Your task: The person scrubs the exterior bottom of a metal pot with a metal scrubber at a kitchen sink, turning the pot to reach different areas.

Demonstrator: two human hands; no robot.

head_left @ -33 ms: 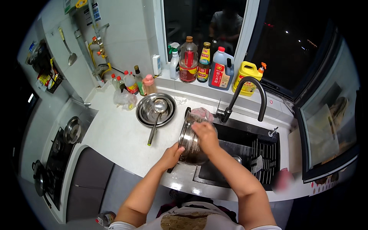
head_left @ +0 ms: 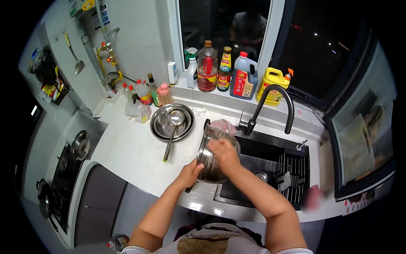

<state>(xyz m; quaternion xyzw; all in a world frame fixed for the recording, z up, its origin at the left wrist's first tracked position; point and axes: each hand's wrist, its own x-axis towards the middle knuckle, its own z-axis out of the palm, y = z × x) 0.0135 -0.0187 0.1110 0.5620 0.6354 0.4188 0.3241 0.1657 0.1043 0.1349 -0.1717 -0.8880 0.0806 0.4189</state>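
A shiny stainless-steel pot (head_left: 212, 172) lies tipped on its side at the left edge of the black sink (head_left: 253, 149), its dark handles at the upper and lower left. My left hand (head_left: 189, 174) grips it low on the left side, thumb laid on the metal. Against the pot's outer wall is my right hand (head_left: 225, 155), fingers curled and slightly blurred. Whatever may be under those fingers is hidden. A pink cloth (head_left: 224, 125) is bunched just behind the pot.
Left of the pot, nested metal bowls (head_left: 154, 131) hold a ladle (head_left: 171, 142) on the white counter. A black faucet (head_left: 291, 111) arches over the sink, with a drying rack (head_left: 292, 169) at its right. Several bottles line the windowsill; an open window (head_left: 363, 139) juts in.
My right hand has slid slightly left and down along the pot's wall. My left hand and the pot stay nearly in place.
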